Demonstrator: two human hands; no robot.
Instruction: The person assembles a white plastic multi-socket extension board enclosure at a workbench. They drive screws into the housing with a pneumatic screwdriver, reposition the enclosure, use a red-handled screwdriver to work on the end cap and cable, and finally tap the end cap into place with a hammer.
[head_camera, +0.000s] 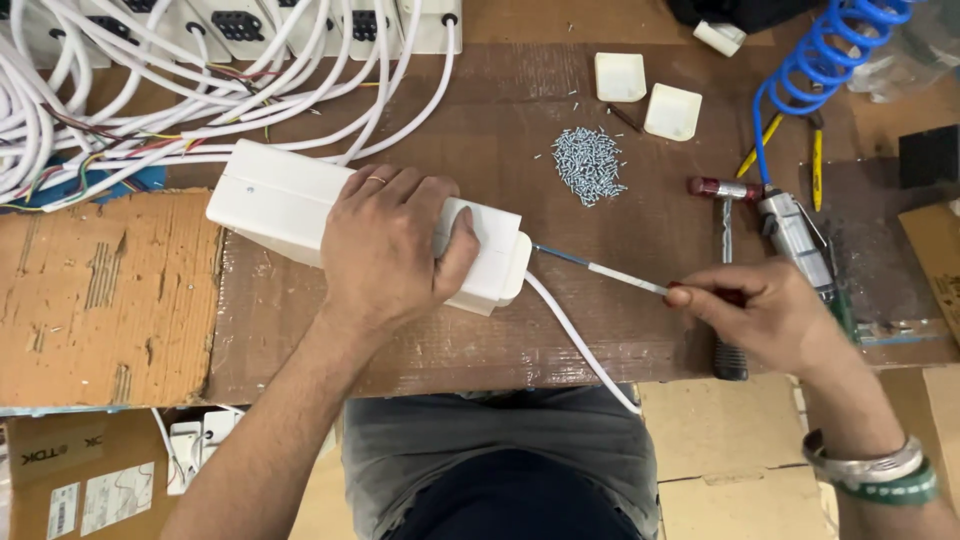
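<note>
Left hand: the left hand (385, 245) is lying spread over the white plastic box (290, 205), palm down, thumb pressing on the box's stepped end, a ring showing on one finger.
Right hand: the right hand (765, 315) is pinching the red handle of a screwdriver (610, 272) between thumb and fingers; the shaft is pointing left, its tip meeting the box's right end.
White box: it is lying slanted in the middle of the bench (500, 110), just behind the front edge, with a white cable (580, 345) running out of its right end and dropping over that edge.
Packages and labels: a cardboard sheet (100, 295) is covering the bench's left front corner; below the front edge a brown carton (80, 480) is carrying pale rectangular stickers, with small white parts (195, 440) sitting beside it.
Open room: bare wood is showing between the box and the screw pile (588, 165), and along the front edge between the two hands.
Back edge: white sockets with a tangle of white cords (130, 110) are filling the left back corner; two white caps (650, 95) are lying near the middle back.
Right side: a hammer (727, 270) is lying behind the right hand, beside a metal air tool (795, 235) hooked to a blue coiled hose (825, 55).
</note>
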